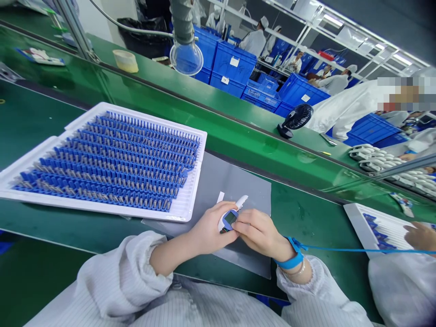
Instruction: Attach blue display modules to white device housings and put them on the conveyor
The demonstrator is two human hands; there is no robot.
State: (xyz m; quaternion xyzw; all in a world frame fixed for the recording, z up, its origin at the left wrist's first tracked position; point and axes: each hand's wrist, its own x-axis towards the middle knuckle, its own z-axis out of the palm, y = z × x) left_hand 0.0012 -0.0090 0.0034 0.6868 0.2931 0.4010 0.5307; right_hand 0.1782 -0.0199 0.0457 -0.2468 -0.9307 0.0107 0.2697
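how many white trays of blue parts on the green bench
2. A large white plastic tray lies at the view's left; a second white tray sits at the view's right edge, cut off, under a co-worker's bare hand. More could be stacked beneath.

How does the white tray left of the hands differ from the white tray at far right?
The left tray shows almost whole, while the right tray is cut off at the frame edge. The left tray is packed with rows of blue strips carrying metal parts; the right tray shows only a few. The left tray overlaps a grey mat; the right tray sits on the green bench. Both are white and rimmed.
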